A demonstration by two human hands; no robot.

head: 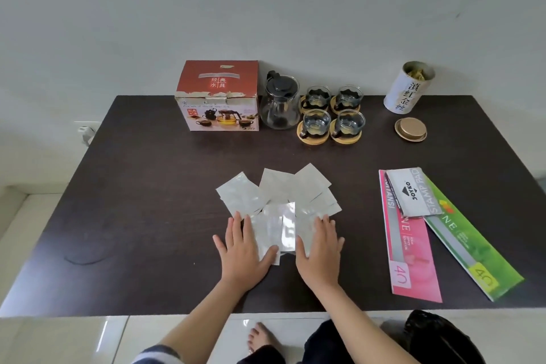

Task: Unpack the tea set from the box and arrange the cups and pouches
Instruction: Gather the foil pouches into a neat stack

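Several silvery white pouches point(277, 201) lie in a loose overlapping pile at the middle of the dark table point(147, 186). My left hand point(242, 248) rests flat on the pile's left side, fingers straight. My right hand point(320, 242) lies flat on its right side, fingers spread. At the back stands the red tea set box point(218, 96), closed, with a glass teapot point(279, 103) right of it. Several glass cups point(331, 114) sit on round wooden coasters in a two-by-two block beside the teapot.
An open white tea canister point(409, 87) stands at the back right, its gold lid point(410, 128) lying in front of it. A pink packet point(410, 248), a green packet point(472, 248) and a grey stamp pad box point(409, 190) lie at the right.
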